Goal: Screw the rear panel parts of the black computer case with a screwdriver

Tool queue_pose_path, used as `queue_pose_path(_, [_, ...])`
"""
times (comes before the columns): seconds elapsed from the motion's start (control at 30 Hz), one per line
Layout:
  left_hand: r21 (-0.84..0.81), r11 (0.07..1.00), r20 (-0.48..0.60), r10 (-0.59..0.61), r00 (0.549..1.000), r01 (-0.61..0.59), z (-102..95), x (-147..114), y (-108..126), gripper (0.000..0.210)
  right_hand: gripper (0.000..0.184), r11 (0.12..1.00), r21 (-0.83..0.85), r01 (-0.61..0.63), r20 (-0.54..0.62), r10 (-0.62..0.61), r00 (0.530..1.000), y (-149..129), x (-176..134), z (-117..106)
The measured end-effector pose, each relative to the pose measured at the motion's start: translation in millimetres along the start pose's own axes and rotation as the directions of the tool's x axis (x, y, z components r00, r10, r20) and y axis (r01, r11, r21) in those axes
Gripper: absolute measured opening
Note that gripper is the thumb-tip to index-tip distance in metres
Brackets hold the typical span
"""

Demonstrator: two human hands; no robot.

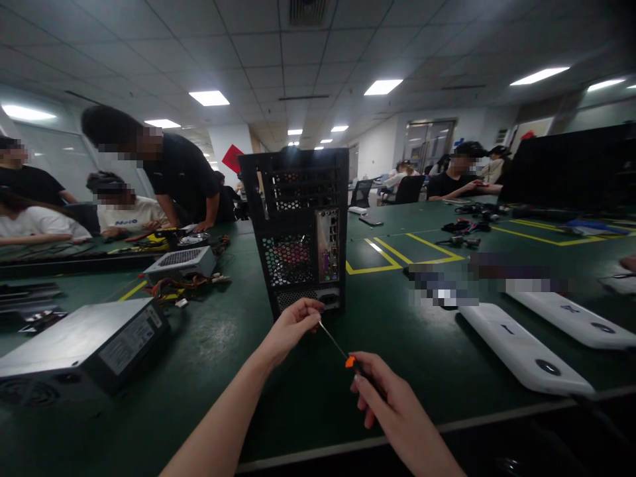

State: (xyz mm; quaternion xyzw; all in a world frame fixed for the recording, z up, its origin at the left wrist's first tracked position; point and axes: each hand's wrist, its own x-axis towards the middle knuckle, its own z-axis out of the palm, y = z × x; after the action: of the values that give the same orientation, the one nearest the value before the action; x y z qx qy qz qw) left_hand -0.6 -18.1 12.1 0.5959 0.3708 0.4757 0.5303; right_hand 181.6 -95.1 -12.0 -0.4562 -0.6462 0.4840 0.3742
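Observation:
A black computer case [293, 218] stands upright on the green table, its back panel facing me. Low in front of it, my left hand [298, 320] is closed in a pinch at the tip of a screwdriver [334, 340]; anything small between the fingertips is too tiny to make out. My right hand [380, 391] is wrapped round the screwdriver's orange and black handle, close to the table's near edge. The thin shaft slants up and left from the right hand to the left. A metal port plate [328, 245] shows on the case's right side.
At left lie a grey power supply unit [94, 344] and a second one [181, 263] with loose cables [186, 285]. White devices [527, 348] lie at right, before a dark monitor [566, 169]. Several people sit or stand around the green table [209, 377].

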Motion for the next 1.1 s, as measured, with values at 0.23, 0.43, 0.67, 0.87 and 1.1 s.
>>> queue_pose_path(0.23, [-0.179,0.98,-0.084,-0.105,0.991,0.089,3.7,3,-8,0.032,0.035,0.975,0.223,-0.018,0.038,0.01,0.999,0,4,9])
queue_pose_path(0.43, [-0.335,0.931,-0.08,-0.18,0.98,0.144,2.7,4,-8,0.031,0.033,0.914,0.401,-0.058,0.019,0.055,0.998,-4,11,8])
queue_pose_path(0.67, [-0.487,0.854,-0.089,-0.256,0.963,0.182,-1.7,6,-13,0.022,0.03,0.811,0.573,-0.121,0.013,0.138,0.99,-10,22,9])
queue_pose_path(0.87, [-0.519,0.828,-0.011,-0.252,0.968,0.21,2.4,4,-11,0.02,0.029,0.793,0.595,-0.132,0.034,0.139,0.99,-14,23,9])
queue_pose_path(1.1, [-0.482,0.853,-0.072,-0.268,0.961,0.202,3.1,5,-11,0.023,0.025,0.813,0.571,-0.118,0.082,0.087,0.993,-9,21,10])
